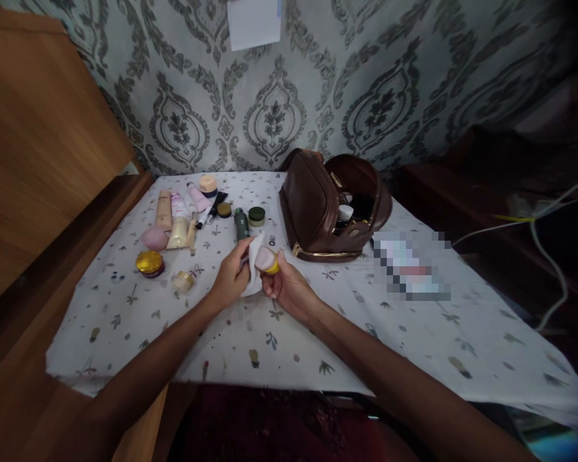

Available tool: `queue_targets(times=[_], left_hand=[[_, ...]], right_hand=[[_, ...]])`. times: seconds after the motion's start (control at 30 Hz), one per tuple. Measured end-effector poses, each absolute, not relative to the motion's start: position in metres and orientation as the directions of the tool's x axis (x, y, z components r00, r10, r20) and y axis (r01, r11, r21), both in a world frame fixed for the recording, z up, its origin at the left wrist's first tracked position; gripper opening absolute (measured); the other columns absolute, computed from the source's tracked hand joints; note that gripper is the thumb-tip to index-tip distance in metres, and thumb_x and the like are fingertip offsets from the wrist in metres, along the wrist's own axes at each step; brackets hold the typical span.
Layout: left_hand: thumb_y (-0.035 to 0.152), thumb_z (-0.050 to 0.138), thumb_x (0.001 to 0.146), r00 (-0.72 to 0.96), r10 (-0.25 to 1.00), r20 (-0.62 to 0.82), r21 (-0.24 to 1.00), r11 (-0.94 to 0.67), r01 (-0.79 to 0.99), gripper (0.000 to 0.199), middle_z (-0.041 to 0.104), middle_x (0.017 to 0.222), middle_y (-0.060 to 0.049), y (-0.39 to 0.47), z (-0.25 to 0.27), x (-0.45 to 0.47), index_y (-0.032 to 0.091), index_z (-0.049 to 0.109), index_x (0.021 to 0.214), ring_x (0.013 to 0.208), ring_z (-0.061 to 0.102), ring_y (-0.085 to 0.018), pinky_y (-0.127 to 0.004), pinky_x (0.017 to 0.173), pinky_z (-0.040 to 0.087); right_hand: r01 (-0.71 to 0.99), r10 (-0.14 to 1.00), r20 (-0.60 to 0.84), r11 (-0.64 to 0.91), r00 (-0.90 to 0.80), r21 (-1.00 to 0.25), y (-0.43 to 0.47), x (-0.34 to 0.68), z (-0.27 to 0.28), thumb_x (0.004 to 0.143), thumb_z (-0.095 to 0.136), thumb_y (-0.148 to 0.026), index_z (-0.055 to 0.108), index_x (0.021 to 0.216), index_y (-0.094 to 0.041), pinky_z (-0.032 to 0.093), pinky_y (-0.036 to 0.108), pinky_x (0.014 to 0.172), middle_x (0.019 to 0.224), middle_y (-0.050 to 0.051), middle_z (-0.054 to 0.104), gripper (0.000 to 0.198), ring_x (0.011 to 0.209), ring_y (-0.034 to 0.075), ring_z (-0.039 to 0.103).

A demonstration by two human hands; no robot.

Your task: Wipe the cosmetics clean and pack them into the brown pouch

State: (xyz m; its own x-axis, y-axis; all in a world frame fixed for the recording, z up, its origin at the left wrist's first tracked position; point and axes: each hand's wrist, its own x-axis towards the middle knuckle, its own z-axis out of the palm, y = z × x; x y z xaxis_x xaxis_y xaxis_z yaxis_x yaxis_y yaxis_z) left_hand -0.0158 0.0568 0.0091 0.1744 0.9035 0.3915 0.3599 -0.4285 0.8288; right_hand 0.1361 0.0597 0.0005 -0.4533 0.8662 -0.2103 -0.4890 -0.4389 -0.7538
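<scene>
My left hand [232, 274] is closed on a white wipe [254, 282], which looks like tissue or thin cloth. Close against it, my right hand [289, 285] grips a small container [268, 260] with a pale pink top and a yellow lower part. The wipe touches the container's left side; fingers hide part of both. Just beyond my hands lie a dark green tube [241, 224] and a green-lidded jar [257, 216]. To the left are a gold-lidded jar [149, 263], a small cream-coloured jar [183, 281] and a pink makeup sponge [155, 238].
An unzipped brown leather bag [311, 208] with items inside stands at the back right. Several cosmetic tubes [164, 208] lie at the back left. A blurred-out flat object [411, 266] rests on the right. Wooden furniture [43, 122] borders the left; a white cable [553, 263] hangs at the right.
</scene>
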Motion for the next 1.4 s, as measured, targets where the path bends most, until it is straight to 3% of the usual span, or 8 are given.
queue_targets(times=[0.1, 0.27, 0.47, 0.6, 0.73, 0.9, 1.13, 1.4], left_hand=[[0.011, 0.045, 0.076, 0.049, 0.970, 0.237, 0.939, -0.242, 0.245, 0.052, 0.066, 0.094, -0.003, 0.063, 0.006, -0.021, 0.017, 0.057, 0.127, 0.076, 0.061, -0.013, -0.023, 0.069, 0.049], [0.018, 0.046, 0.070, -0.100, 0.995, -0.019, 0.991, 0.032, 0.131, 0.023, 0.051, 0.053, 0.005, 0.068, 0.007, -0.027, 0.015, 0.067, 0.079, 0.044, 0.039, -0.009, -0.018, 0.042, 0.029], [0.032, 0.055, 0.073, -0.102, 0.992, -0.075, 0.992, 0.063, -0.113, 0.023, 0.062, 0.068, 0.002, 0.062, 0.012, -0.013, 0.017, 0.066, 0.086, 0.057, 0.051, -0.011, -0.021, 0.052, 0.040], [0.041, 0.057, 0.076, 0.116, 0.993, -0.032, 0.977, 0.056, -0.208, 0.047, 0.069, 0.094, -0.008, 0.058, 0.010, -0.015, 0.013, 0.064, 0.114, 0.083, 0.064, -0.019, -0.028, 0.070, 0.050], [0.035, 0.064, 0.079, 0.361, 0.922, 0.140, 0.984, -0.169, 0.050, 0.078, 0.058, 0.134, -0.014, 0.051, 0.009, -0.023, 0.018, 0.035, 0.149, 0.111, 0.062, -0.026, -0.036, 0.090, 0.051], [0.029, 0.054, 0.093, 0.449, 0.823, 0.348, 0.673, -0.552, 0.491, 0.067, 0.039, 0.150, -0.015, 0.045, 0.011, -0.023, 0.022, 0.025, 0.153, 0.142, 0.036, -0.029, -0.046, 0.116, 0.034], [0.035, 0.045, 0.098, 0.389, 0.849, 0.357, 0.586, -0.528, 0.615, 0.044, 0.052, 0.124, -0.013, 0.040, 0.010, -0.019, 0.020, 0.041, 0.140, 0.115, 0.057, -0.024, -0.039, 0.100, 0.049], [0.046, 0.038, 0.099, 0.132, 0.955, 0.267, 0.901, -0.296, 0.317, 0.033, 0.058, 0.075, -0.001, 0.045, 0.021, -0.019, 0.019, 0.053, 0.088, 0.069, 0.056, -0.015, -0.027, 0.068, 0.049]], right_hand=[[-0.484, 0.894, -0.173, -0.376, -0.413, -0.790, 0.059, 0.136, 0.001, 0.067, 0.073, -0.072, 0.060, 0.088, -0.019, 0.032, 0.019, 0.037, 0.067, -0.003, 0.063, 0.059, 0.042, 0.006, 0.047], [-0.455, 0.909, -0.094, -0.291, -0.407, -0.842, 0.056, 0.138, 0.006, 0.076, 0.065, -0.072, 0.059, 0.094, -0.019, 0.030, 0.020, 0.038, 0.067, 0.000, 0.066, 0.056, 0.041, 0.007, 0.044], [-0.422, 0.875, -0.070, -0.299, -0.480, -0.856, 0.050, 0.137, 0.011, 0.069, 0.078, -0.060, 0.057, 0.092, -0.021, 0.028, 0.019, 0.039, 0.062, -0.005, 0.059, 0.050, 0.045, 0.008, 0.050], [-0.482, 0.924, -0.100, -0.282, -0.369, -0.830, 0.056, 0.140, 0.010, 0.067, 0.080, -0.059, 0.057, 0.092, -0.021, 0.028, 0.019, 0.039, 0.068, -0.005, 0.061, 0.051, 0.048, 0.007, 0.051], [-0.483, 0.941, -0.147, -0.286, -0.306, -0.828, 0.063, 0.144, 0.005, 0.064, 0.081, -0.061, 0.056, 0.089, -0.021, 0.029, 0.019, 0.040, 0.066, -0.005, 0.060, 0.054, 0.046, 0.007, 0.049], [-0.367, 0.956, -0.110, -0.208, -0.272, -0.907, 0.061, 0.145, 0.002, 0.069, 0.076, -0.063, 0.051, 0.079, -0.022, 0.026, 0.018, 0.038, 0.054, -0.010, 0.047, 0.049, 0.041, 0.005, 0.039], [-0.249, 0.939, -0.068, -0.159, -0.337, -0.955, 0.057, 0.141, 0.002, 0.075, 0.072, -0.063, 0.046, 0.081, -0.024, 0.024, 0.019, 0.036, 0.050, -0.011, 0.043, 0.046, 0.039, 0.006, 0.034], [-0.342, 0.898, 0.016, -0.151, -0.440, -0.927, 0.054, 0.143, 0.003, 0.077, 0.073, -0.055, 0.050, 0.094, -0.025, 0.031, 0.020, 0.044, 0.067, -0.006, 0.061, 0.042, 0.050, 0.009, 0.051]])
